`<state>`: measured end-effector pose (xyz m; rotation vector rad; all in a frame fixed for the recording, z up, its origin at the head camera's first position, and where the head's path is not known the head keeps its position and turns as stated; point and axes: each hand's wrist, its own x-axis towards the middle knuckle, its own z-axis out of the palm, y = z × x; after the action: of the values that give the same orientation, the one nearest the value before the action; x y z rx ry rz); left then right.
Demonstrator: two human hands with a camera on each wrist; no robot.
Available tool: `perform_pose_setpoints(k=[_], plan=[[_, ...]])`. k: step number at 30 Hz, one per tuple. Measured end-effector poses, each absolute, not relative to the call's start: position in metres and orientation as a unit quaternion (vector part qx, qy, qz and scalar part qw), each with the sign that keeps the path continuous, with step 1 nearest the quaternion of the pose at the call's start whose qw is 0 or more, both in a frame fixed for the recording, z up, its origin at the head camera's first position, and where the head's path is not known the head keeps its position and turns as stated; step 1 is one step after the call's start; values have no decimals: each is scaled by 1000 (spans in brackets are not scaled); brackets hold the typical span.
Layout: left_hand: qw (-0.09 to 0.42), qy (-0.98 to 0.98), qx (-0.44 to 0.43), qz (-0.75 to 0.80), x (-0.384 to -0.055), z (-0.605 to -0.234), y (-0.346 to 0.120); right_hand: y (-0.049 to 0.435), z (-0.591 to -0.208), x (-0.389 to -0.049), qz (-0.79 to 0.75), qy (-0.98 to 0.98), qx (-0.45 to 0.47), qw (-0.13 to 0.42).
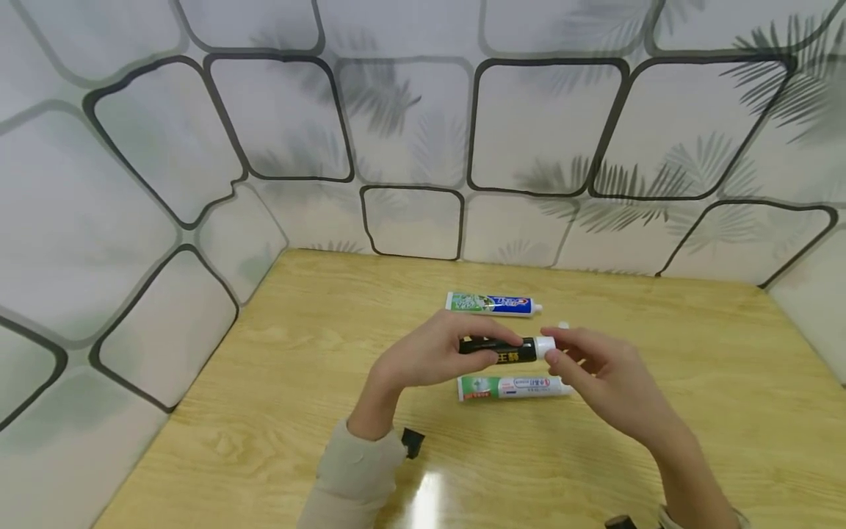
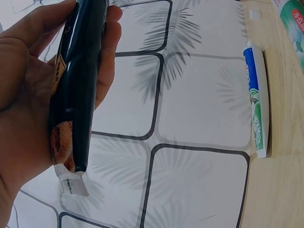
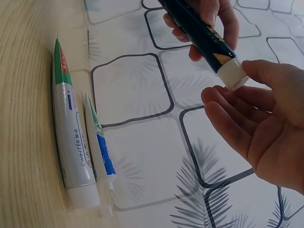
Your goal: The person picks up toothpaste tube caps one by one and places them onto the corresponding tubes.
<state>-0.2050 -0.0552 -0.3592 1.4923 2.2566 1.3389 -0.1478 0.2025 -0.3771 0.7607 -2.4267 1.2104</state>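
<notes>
The black tube [image 1: 518,354] is being grasped in mid-air above the tabletop [image 1: 284,367] by the left grip [image 1: 426,354], while its white cap [image 1: 543,347] is being pinched by the right grip [image 1: 611,375].

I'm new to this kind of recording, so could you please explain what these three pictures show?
There is no machine, only a person's two bare hands. The wide picture comes from a camera worn on the head, looking forward and down; the others come from one on each wrist. The left hand holds a black tube, and the right hand pinches its white cap. On the wooden table lie a blue-and-green tube, a white-and-green tube and a loose cap.
</notes>
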Motion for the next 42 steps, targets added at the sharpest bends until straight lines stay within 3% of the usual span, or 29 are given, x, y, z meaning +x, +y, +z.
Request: perform_pose_setpoints(k=[9,15,30,42], plan=[[72,748,484,449,-200,-364,-56,198,-384,-144,428,-843,260,195],[88,748,476,453,-199,-368,-56,203,-385,-142,411,-847,285,182],[96,741,483,455,-201,-369,-53,204,-386,-141,406,-867,241,157],[87,736,490,459,-207,-366,-57,206,-377,-149,409,-847,297,165]])
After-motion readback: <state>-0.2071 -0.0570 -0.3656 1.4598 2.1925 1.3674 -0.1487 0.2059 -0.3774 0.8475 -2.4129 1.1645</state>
